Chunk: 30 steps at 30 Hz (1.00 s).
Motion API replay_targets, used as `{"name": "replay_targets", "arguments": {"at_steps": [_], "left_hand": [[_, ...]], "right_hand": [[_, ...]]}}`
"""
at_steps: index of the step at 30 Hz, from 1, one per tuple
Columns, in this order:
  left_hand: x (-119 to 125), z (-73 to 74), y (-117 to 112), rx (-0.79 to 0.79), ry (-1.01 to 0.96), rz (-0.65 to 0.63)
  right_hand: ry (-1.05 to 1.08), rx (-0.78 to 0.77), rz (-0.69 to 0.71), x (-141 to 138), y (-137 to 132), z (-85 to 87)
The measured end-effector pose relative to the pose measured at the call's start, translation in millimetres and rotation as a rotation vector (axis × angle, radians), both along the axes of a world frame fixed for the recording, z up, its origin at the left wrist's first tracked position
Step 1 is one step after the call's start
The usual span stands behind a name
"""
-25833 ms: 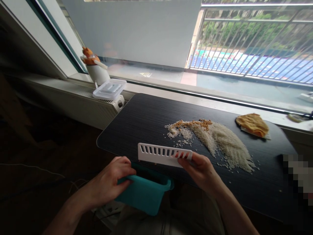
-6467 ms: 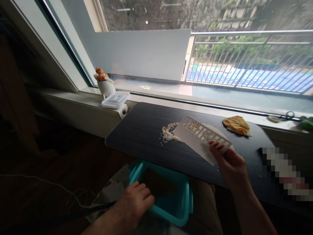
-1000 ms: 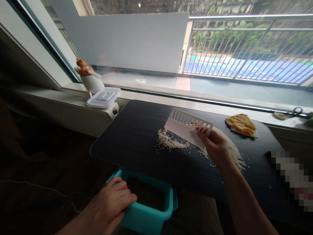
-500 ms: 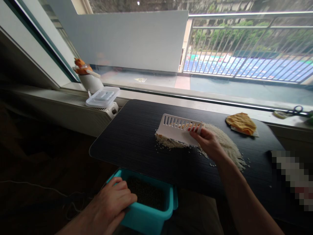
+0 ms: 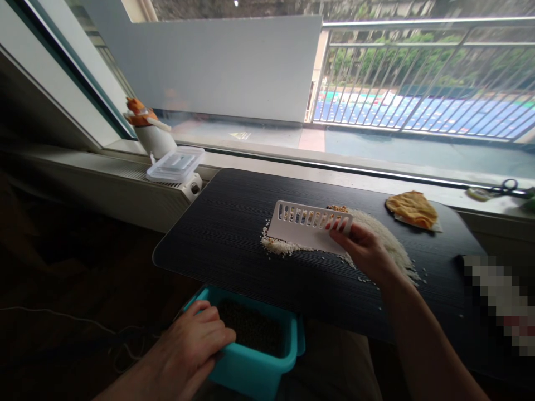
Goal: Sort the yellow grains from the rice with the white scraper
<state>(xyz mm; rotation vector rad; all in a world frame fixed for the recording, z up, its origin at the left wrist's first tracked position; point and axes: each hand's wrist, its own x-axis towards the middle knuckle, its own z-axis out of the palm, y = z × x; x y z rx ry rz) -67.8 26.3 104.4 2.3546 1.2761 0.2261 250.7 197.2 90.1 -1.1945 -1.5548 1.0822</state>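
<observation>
My right hand (image 5: 363, 245) grips the right end of a white slotted plastic plate (image 5: 307, 236), tilted over the dark table. White rice-like grains (image 5: 393, 239) lie in a pile to the right of it, partly behind my wrist. A smaller scatter of grains (image 5: 280, 246) sits along the plate's lower left edge. Orange-brown kernels (image 5: 337, 209) show behind the plate and through its slots. Below the table's front edge, my left hand (image 5: 204, 331) is wrapped round the rim of a turquoise tub (image 5: 259, 362), which holds small dark bits.
A folded yellow cloth-like piece (image 5: 412, 209) lies at the table's (image 5: 209, 228) back right. Scissors (image 5: 505, 188) rest on the windowsill. Left of the table, a clear plastic lid (image 5: 178, 164) and a white container (image 5: 154, 142) stand on the radiator (image 5: 104, 172).
The plate in my right hand has shifted slightly right and towards me. More kernels now show behind it, and fewer grains lie along its lower edge. My left hand stays on the tub.
</observation>
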Motion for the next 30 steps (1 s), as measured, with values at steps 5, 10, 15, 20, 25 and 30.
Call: {"name": "replay_targets", "arguments": {"at_steps": [5,10,15,20,25,30], "left_hand": [[0,-3.2,0,-0.008,0.013,-0.011],[2,-3.7,2,-0.056,0.032,-0.010],[1,-2.1,0,-0.072,0.047,-0.006],[0,-1.6,-2,-0.073,0.039,0.001],[1,-2.9,-1,-0.075,0.026,0.003],[2,-2.5,0,-0.085,0.024,-0.003]], "right_hand": [[-0.034,-0.004,-0.028,5,-11,4.9],[-0.048,-0.020,-0.033,7,-14,4.0],[-0.016,-0.043,-0.031,5,-11,3.7],[0.000,-0.067,0.012,4,-13,5.8],[-0.008,-0.068,-0.065,6,-12,8.4],[-0.044,-0.096,-0.073,3,-7,9.1]]}}
